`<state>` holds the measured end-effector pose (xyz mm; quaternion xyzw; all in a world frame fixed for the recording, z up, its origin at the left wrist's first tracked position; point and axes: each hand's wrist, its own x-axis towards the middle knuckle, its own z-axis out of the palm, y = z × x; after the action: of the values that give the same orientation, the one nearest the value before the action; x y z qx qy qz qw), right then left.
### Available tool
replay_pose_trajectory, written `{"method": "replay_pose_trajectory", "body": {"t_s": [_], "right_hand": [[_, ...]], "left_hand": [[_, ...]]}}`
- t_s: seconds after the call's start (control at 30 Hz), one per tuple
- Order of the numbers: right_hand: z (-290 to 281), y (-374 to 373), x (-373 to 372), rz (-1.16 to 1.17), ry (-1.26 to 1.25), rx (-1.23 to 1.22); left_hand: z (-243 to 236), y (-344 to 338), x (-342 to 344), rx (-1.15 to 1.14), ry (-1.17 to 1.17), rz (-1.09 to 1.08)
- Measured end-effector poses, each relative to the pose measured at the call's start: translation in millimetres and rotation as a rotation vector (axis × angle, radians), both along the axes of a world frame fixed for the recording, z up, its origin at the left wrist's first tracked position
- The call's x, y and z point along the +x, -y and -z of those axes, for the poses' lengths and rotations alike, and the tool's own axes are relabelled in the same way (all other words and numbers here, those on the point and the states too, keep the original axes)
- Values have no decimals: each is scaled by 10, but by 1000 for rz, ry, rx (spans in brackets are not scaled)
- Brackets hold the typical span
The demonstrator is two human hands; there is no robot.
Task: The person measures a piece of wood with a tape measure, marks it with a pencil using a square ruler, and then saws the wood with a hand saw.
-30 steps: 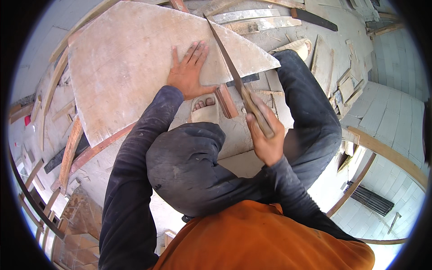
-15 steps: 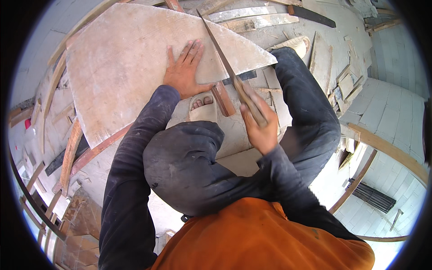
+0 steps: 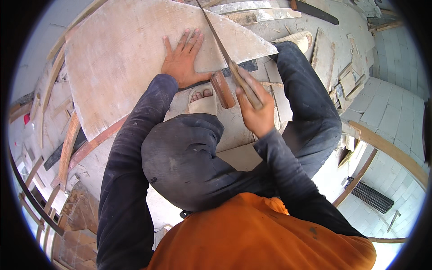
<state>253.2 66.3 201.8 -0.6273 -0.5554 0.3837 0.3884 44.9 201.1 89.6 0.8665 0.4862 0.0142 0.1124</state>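
Note:
My left hand (image 3: 182,63) lies flat with spread fingers on a large pale wooden board (image 3: 117,67), its thumb along the near edge. In my right hand (image 3: 260,112) is the wooden handle of a handsaw (image 3: 218,39), fingers wrapped round it. The saw's long narrow blade slants away to the far left across the board, right of my left hand. A thin line runs in the board beside the blade, up from its near edge. Under that edge a reddish wooden beam (image 3: 222,90) sticks out toward me. The blade's tip reaches the top of the view.
My bent knees flank the work, with a sandalled foot (image 3: 202,101) by the beam. Wood strips (image 3: 261,16) lie beyond the board, and offcuts (image 3: 348,85) are scattered at the right. A long reddish timber (image 3: 96,146) runs under the board's left part.
My right hand and the saw have moved forward, away from me, along the board. The whole view has shifted slightly; my left hand stays flat in place on the board.

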Motion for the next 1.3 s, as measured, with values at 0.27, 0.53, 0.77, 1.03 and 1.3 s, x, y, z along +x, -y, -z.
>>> {"method": "replay_pose_trajectory", "body": {"t_s": [0.27, 0.53, 0.77, 1.03, 1.3], "right_hand": [[-201, 127, 23, 33, 23, -17], [207, -820, -97, 50, -13, -41], [-426, 495, 159, 27, 17, -95], [377, -958, -126, 25, 26, 29], [-524, 746, 226, 117, -82, -188]], "left_hand": [[31, -36, 35, -1, -4, -2], [26, -82, 102, 35, -8, 4], [20, 49, 9, -27, -12, -32], [-28, -89, 102, 9, 17, -29], [-4, -91, -37, -24, 7, -62]]}}
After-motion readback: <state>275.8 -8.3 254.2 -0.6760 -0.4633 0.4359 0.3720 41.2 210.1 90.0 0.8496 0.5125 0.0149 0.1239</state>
